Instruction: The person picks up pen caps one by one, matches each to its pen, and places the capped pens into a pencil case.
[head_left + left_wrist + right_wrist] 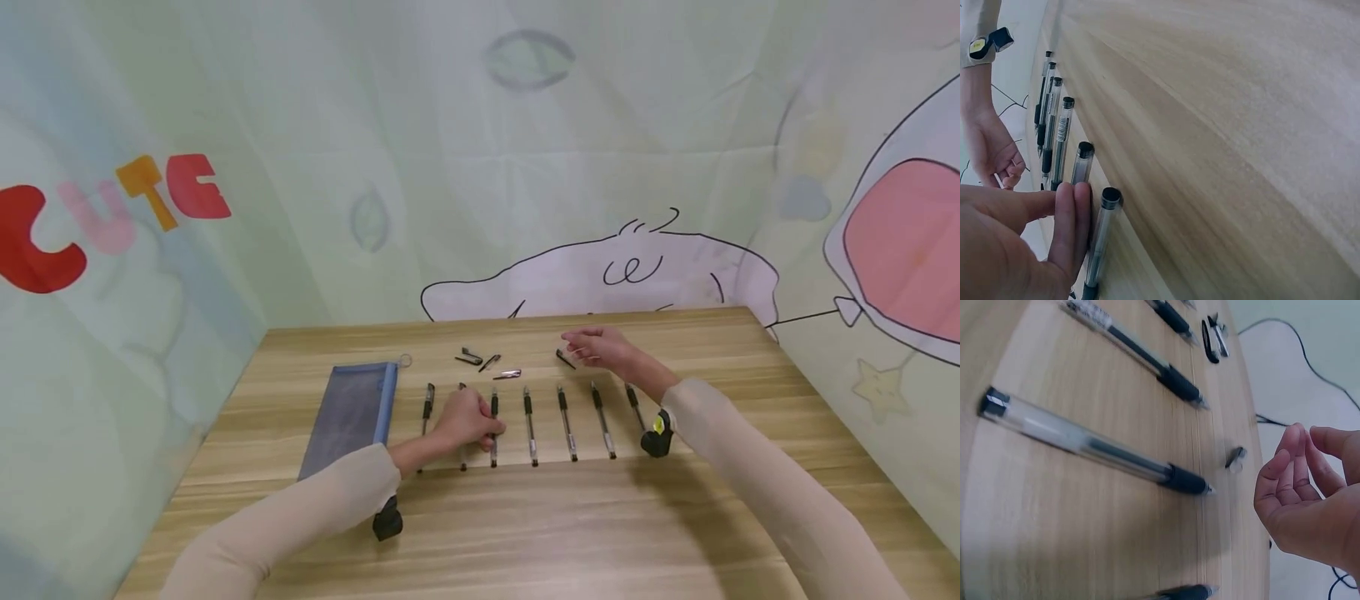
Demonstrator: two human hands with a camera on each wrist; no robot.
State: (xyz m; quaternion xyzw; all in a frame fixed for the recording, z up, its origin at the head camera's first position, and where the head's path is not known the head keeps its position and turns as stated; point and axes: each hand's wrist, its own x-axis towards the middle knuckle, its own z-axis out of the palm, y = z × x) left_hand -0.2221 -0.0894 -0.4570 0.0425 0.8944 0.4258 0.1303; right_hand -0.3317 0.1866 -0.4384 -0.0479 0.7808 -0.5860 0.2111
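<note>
My left hand (467,419) pinches a clear gel pen (1082,164) with a black end plug, low over the table; its thumb and fingers hide the middle of the barrel. My right hand (600,347) hovers at the back of the table with loosely bent fingers and nothing between them. Just left of it lies a small pen cap (565,359). Several gel pens stand side by side in a row, among them an uncapped one (1094,444) with a black grip. The leftmost pen (428,404) wears its cap.
Left of the row lies a blue mesh zip pouch (345,408) with a ring at its corner. More loose caps (507,374) are scattered behind the pens. A printed curtain (337,167) borders the wooden table (525,533) at the back and sides.
</note>
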